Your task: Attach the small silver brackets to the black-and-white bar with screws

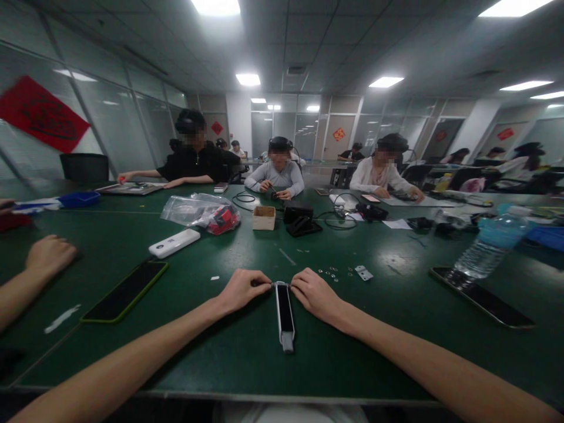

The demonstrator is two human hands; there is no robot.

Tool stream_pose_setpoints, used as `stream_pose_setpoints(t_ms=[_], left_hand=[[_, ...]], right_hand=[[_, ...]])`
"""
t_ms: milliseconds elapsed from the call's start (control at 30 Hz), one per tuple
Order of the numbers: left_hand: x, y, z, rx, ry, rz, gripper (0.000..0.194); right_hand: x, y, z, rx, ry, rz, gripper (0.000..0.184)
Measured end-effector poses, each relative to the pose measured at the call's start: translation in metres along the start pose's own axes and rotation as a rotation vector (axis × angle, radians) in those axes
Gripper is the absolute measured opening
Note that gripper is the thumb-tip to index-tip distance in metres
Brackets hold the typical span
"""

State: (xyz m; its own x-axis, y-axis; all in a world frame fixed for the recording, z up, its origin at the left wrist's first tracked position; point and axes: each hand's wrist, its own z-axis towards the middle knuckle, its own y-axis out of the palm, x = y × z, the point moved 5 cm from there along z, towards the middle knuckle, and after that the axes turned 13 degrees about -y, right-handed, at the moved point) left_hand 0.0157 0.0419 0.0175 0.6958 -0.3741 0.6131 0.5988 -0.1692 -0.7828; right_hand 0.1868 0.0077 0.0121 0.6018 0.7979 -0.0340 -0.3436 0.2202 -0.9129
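Observation:
A slim white device with a black face and a grey end piece (pixel 285 314) lies lengthwise on the green table in front of me. At its far end, my left hand (pixel 244 289) is closed in a pinch from the left side. My right hand (pixel 315 294) pinches from the other side, its fingertips close to the same end. Something small and dark shows at the fingertips of both hands, but I cannot make out what it is. To the right of my right hand lie several small rings (pixel 332 274) and a small light plate with holes (pixel 363 272).
At left lie a green-edged phone (pixel 127 292), a white oblong device (pixel 175 242) and a plastic bag (pixel 194 210). A small box (pixel 264 218) stands ahead. At right, a water bottle (pixel 487 247) stands by another phone (pixel 484 296). A neighbour's hand (pixel 50 257) rests far left; co-workers sit opposite.

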Motion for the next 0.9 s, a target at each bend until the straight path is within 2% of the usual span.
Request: stream_pose_setpoints(t_ms=[500,900], left_hand=[[-0.0042,0.0040,0.0015,-0.004,-0.019,-0.062,0.014],[-0.0035,0.0057,0.0019,-0.006,-0.026,-0.024,0.015]], right_hand=[[0.0024,0.0030,-0.0009,0.028,-0.022,-0.019,0.021],[0.0016,0.0005,0.0004,0.007,0.009,-0.004,0.020]])
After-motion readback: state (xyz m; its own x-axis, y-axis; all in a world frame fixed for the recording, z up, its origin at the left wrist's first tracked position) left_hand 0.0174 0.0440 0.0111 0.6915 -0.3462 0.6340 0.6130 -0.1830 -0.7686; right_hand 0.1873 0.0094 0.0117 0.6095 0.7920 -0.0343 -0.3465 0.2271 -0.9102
